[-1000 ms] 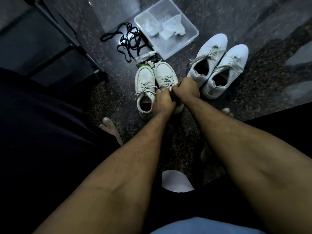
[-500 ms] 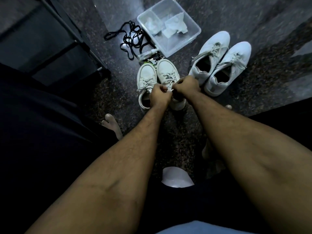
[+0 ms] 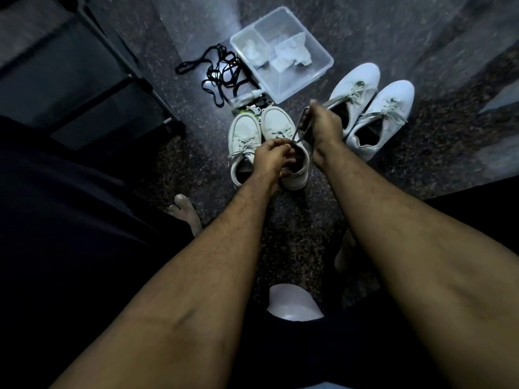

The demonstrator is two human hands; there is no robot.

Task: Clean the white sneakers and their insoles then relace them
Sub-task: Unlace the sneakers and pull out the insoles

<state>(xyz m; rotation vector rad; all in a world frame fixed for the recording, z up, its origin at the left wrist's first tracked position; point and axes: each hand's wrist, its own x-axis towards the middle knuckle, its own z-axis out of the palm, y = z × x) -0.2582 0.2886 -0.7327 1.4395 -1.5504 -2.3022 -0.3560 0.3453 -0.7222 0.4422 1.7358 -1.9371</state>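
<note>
My left hand (image 3: 271,154) pinches the sneaker (image 3: 280,136) at its collar; my right hand (image 3: 323,122), raised, apparently grips its lace (image 3: 298,130).

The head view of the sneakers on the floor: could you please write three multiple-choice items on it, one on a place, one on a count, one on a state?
1. Where do the black laces lie?
A. inside the clear box
B. on the floor left of the clear box
C. across the far right pair

2. How many white sneakers show?
A. two
B. three
C. four

3. What is the right hand doing?
A. resting open on the floor
B. pulling a lace up from a sneaker
C. holding a cloth

Answers:
1 B, they sprawl beside the clear box.
2 C, two pairs stand side by side.
3 B, the lace runs taut from the near sneaker, which the left hand steadies.
</note>
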